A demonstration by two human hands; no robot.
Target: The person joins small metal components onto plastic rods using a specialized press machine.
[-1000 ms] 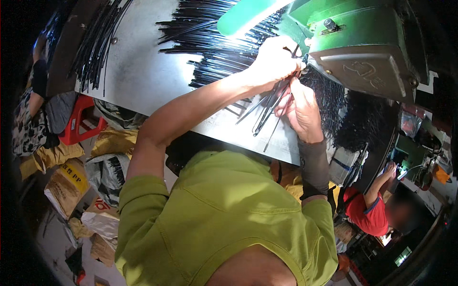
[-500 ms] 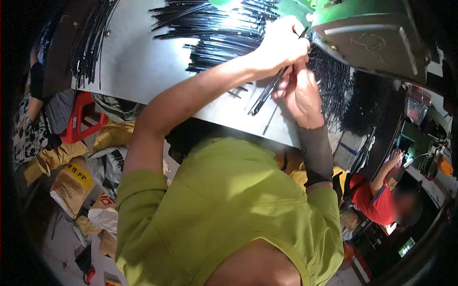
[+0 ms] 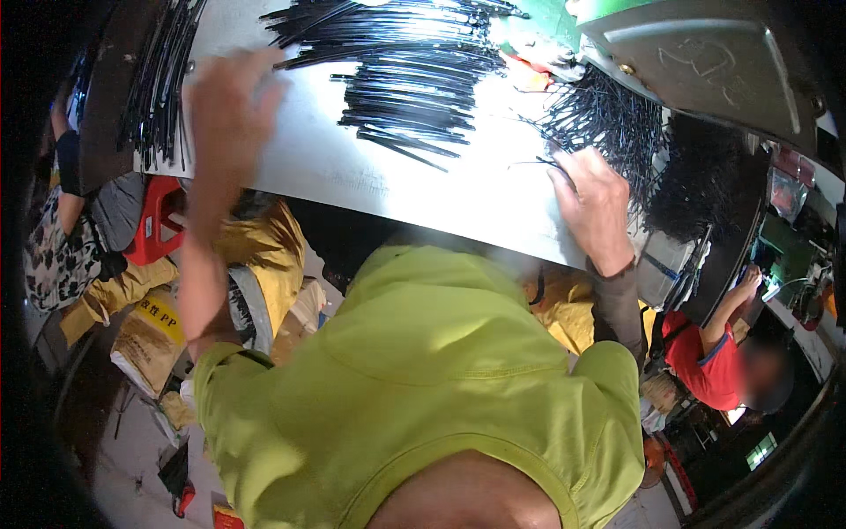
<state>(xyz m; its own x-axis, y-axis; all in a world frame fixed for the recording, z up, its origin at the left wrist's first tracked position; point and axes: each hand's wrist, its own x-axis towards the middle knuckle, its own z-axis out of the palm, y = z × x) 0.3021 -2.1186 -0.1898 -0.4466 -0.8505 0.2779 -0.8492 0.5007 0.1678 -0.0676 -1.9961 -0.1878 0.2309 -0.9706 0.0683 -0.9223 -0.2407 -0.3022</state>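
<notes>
My left hand (image 3: 231,115), blurred by motion, is over the left part of the pale worktop (image 3: 344,181). Its thumb stands apart from the fingers, and nothing shows in it. Beside it lies a lengthwise bundle of thin black strips (image 3: 163,88). My right hand (image 3: 597,198) is closed at the near edge of a tangled heap of thin black strips (image 3: 608,119). A dark strip (image 3: 531,162) pokes out leftward from between its thumb and fingers. Between my hands, a stack of black strips (image 3: 410,93) lies crosswise on the worktop.
A green and grey machine housing (image 3: 696,62) overhangs the worktop at the far right. Another dark heap (image 3: 696,189) lies beyond the tangle. Yellow sacks (image 3: 264,256) and a red stool (image 3: 159,220) stand at lower left. A person in red (image 3: 705,366) works at right, another person (image 3: 66,220) at left.
My hands were together at the right, holding a small bunch of black strips. The left hand has swung far left; the right has moved slightly right and down. That bunch no longer shows between them.
</notes>
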